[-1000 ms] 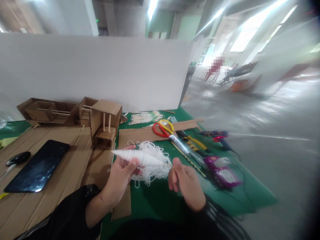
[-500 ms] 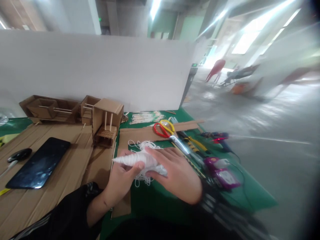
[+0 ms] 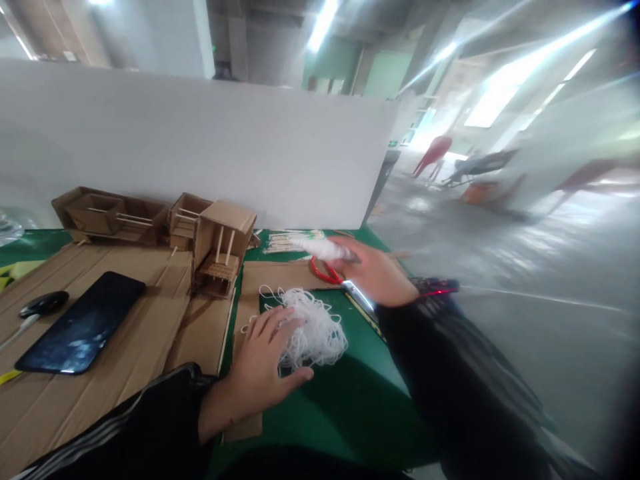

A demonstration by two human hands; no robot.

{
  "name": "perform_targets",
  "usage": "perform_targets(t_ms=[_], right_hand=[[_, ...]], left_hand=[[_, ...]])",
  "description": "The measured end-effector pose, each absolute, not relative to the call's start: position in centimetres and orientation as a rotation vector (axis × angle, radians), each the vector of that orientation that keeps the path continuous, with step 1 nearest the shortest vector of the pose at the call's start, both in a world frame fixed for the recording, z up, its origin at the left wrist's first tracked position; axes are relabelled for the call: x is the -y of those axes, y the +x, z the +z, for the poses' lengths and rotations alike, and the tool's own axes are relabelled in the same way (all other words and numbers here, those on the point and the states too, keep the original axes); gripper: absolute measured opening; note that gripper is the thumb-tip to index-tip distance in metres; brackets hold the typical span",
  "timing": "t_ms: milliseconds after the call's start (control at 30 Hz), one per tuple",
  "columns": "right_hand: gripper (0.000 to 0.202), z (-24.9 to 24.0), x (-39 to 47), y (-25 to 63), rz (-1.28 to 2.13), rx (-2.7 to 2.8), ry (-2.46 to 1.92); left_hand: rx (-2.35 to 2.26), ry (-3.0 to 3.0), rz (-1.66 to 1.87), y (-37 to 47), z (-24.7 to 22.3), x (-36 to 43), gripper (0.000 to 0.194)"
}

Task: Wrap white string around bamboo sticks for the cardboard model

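Observation:
A loose tangle of white string (image 3: pixel 320 333) lies on the green tabletop in front of me. My left hand (image 3: pixel 257 367) is open at its left side, fingers spread and fingertips over the strands. Farther back, my right hand (image 3: pixel 373 270) is closed round a tapered spindle wound with white string (image 3: pixel 323 250), its point toward the left. Motion blurs that spindle a little. Beneath my right hand are scissors with a red handle loop (image 3: pixel 325 271), partly covered by the hand.
A black phone (image 3: pixel 85 323) and a black mouse-like device (image 3: pixel 44 305) lie on cardboard sheets (image 3: pixel 145 333) at left. Cardboard box models (image 3: pixel 227 217) stand behind, before a white partition (image 3: pixel 200 147). Thin wooden sticks (image 3: pixel 280 241) lie at the back.
My right hand has carried the string-wound spindle away from my left hand, up and to the back right. My left hand has let go and opened beside the tangle, which now shows more fully.

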State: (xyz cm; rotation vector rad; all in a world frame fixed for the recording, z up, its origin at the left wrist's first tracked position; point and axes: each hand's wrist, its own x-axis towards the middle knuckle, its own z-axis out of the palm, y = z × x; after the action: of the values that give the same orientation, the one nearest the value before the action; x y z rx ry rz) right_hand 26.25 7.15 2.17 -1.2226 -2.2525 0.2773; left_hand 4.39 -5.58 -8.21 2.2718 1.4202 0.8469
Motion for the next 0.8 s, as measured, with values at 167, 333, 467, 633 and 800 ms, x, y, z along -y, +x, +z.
perform_targets(t_ms=[167, 333, 467, 633, 800], right_hand=[[0.036, 1.9, -17.6, 26.6, 0.229, 2.341, -1.494], [0.032, -0.9, -24.7, 26.1, 0.155, 2.301, -1.803], [0.031, -2.6, -27.3, 25.7, 0.079, 2.243, -1.936], [0.032, -3.5, -28.3, 24.6, 0.036, 2.203, -1.991], [0.03, -3.5, -27.4, 23.9, 0.026, 2.142, -1.996]], left_hand=[[-1.451, 2.366, 0.677, 4.6, -8.8, 5.8, 0.06], [-1.493, 2.316, 0.634, 4.6, -9.2, 5.7, 0.056], [-1.507, 2.278, 0.658, 4.7, -9.3, 5.6, 0.037], [-1.47, 2.27, 0.681, 4.8, -9.3, 5.4, 0.031], [-1.467, 2.228, 0.654, 4.6, -9.5, 5.1, 0.032]])
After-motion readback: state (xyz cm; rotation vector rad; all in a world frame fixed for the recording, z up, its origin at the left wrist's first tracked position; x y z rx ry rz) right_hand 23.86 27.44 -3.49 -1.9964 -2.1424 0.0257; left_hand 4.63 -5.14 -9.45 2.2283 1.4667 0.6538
